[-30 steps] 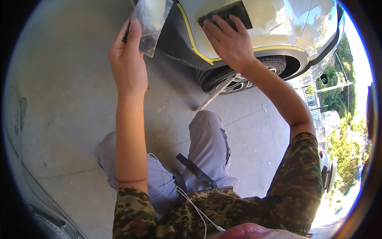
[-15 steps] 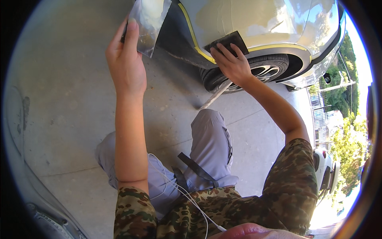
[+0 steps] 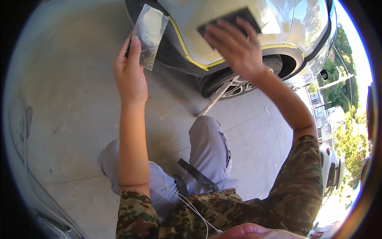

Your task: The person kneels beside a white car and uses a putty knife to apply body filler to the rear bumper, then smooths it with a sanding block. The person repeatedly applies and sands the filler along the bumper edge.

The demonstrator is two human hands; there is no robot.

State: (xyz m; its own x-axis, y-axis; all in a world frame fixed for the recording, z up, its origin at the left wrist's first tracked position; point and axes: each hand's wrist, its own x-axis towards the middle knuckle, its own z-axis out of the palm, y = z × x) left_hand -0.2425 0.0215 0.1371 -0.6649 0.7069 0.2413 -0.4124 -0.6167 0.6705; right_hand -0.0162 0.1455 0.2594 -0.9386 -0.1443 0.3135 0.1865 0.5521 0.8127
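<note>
Since half a second ago, the right hand [image 3: 240, 51] has moved up the car's glossy, pale silver-grey body panel [image 3: 274, 20], taking a flat black rectangular sheet [image 3: 232, 18] from beside the yellow masking tape [image 3: 184, 47] to well above it. Motion blurs that hand; its spread fingers grasp the sheet from above, its thumb is hidden, and whether the sheet touches the panel cannot be made out. The left hand [image 3: 132, 81] grasps a clear, plastic-looking plate [image 3: 150, 52] bearing a smooth cream-white mass [image 3: 152, 23], thumb on top, the other fingers largely hidden behind. That plate's upper end, cut off in the earlier frame, now shows whole, beside the dark lower bumper [image 3: 169, 51]. The car's top is cut off, and the right forearm partly covers the black-tyred wheel [image 3: 207, 85].
</note>
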